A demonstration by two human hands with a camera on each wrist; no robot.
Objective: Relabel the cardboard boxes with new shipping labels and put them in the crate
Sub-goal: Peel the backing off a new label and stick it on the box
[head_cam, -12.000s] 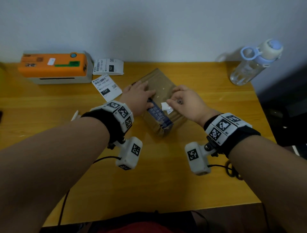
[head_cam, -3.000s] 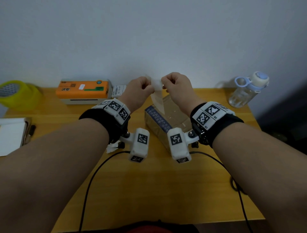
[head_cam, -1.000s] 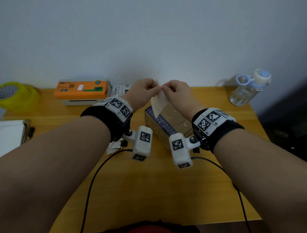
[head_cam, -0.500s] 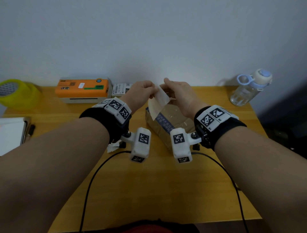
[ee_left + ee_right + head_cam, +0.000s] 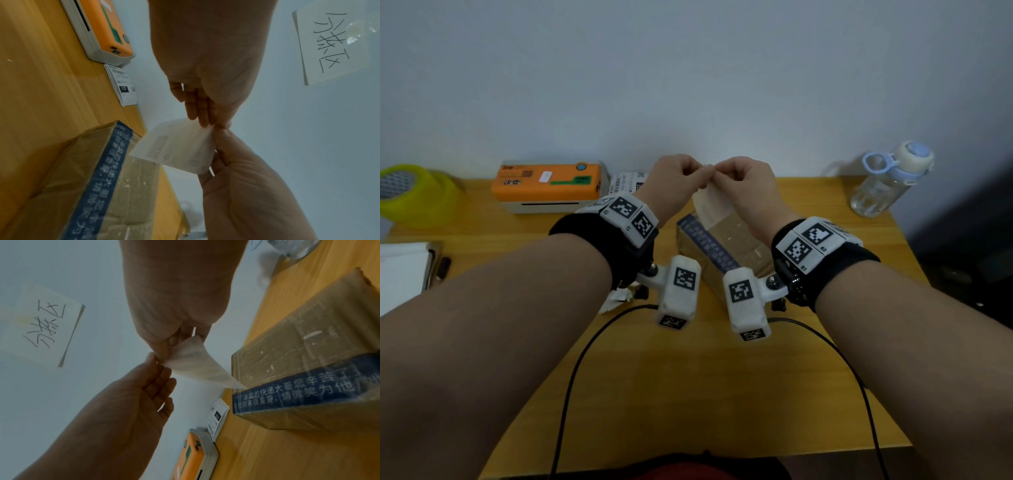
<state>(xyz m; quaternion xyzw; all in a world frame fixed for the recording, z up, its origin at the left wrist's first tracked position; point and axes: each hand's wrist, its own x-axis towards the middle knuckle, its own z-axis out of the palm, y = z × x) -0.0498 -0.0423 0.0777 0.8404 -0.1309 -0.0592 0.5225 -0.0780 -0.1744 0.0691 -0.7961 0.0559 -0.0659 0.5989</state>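
Observation:
A taped cardboard box [image 5: 736, 246] with a blue printed strip lies on the wooden table [image 5: 688, 394], under my raised hands. Above it hangs a white shipping label [image 5: 710, 202], its print faint from behind. My left hand [image 5: 693, 173] and right hand [image 5: 722, 174] meet at its top corner, and each pinches that corner between thumb and fingers. The left wrist view shows the label [image 5: 176, 146] clear of the box [image 5: 82, 178]. In the right wrist view the label [image 5: 195, 365] curls down toward the box [image 5: 308, 353]; its lower tip looks just short of the box's edge.
An orange label printer [image 5: 548, 183] stands at the back, with a stack of printed labels [image 5: 626, 181] beside it. A yellow-green tub [image 5: 410, 192] and a notebook [image 5: 400, 274] are at the left, a water bottle [image 5: 890, 181] back right. Torn paper scraps [image 5: 616, 298] lie near cables [image 5: 585, 359].
My hands left the box top and lifted a label above it. In the last half second they drew together at the label's top corner, and the label swung to hang straighter.

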